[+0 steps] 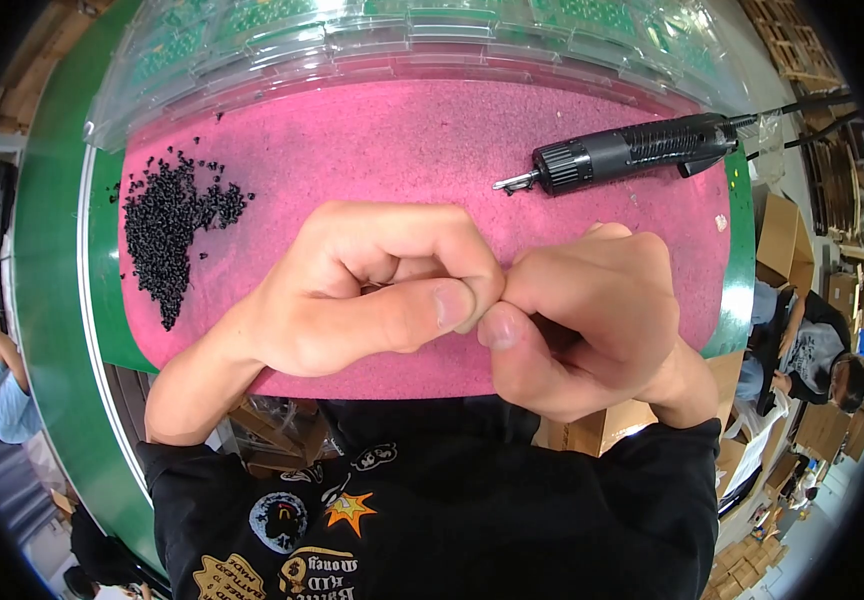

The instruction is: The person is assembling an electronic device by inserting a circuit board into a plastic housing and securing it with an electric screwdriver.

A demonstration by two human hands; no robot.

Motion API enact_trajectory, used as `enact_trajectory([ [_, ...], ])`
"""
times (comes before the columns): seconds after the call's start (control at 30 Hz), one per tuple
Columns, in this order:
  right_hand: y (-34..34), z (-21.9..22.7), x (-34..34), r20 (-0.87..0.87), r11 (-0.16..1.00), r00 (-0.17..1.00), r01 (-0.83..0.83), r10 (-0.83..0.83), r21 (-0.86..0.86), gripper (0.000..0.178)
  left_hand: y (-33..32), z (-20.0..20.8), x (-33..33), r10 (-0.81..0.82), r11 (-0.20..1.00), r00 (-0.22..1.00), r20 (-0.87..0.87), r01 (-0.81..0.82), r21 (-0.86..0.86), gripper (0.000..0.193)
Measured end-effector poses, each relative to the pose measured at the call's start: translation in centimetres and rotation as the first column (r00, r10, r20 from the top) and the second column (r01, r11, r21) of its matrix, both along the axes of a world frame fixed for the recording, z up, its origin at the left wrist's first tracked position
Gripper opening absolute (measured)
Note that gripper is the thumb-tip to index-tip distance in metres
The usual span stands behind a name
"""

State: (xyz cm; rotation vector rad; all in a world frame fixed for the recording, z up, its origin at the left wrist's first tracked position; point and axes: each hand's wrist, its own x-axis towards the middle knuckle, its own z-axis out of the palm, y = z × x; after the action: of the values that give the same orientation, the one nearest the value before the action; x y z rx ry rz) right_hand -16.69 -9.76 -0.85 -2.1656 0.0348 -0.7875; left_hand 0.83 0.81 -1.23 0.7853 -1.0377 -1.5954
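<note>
I see left hand (352, 290) & right hand (582, 320) curled shut, fingertips pinched together mid-frame; whatever's pinched is hidden, can't tell what. Under them a pink mat (402, 150). Black screws (167, 225) piled left of the grip, screwdriver (622, 152) up-right, clear trays (402, 40) beyond. Cardboard boxes (782, 235) far right.

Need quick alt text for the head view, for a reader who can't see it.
Left hand and right hand meet fingertip to fingertip over a pink mat, anything pinched hidden. Black pellets lie left, a black electric screwdriver right.
</note>
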Motion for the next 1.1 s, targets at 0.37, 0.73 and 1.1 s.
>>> enact_trajectory([
  [0.37,0.0,0.0,-0.2,0.001,0.994,0.999,-0.032,0.032,0.101,0.008,-0.1,0.3,-0.1,-0.028,0.998,0.997,-0.065,0.032,0.048,0.009],
  [0.73,0.0,0.3,-0.4,-0.015,1.000,1.000,-0.006,0.006,-0.010,0.007,-0.1,0.3,0.1,-0.043,0.999,0.999,-0.004,0.044,0.029,0.011],
  [1.1,0.1,0.9,0.0,0.120,0.972,0.980,0.177,-0.160,-0.153,0.021,-0.5,-0.3,-0.1,-0.075,0.992,0.955,-0.286,0.100,0.072,0.021],
])
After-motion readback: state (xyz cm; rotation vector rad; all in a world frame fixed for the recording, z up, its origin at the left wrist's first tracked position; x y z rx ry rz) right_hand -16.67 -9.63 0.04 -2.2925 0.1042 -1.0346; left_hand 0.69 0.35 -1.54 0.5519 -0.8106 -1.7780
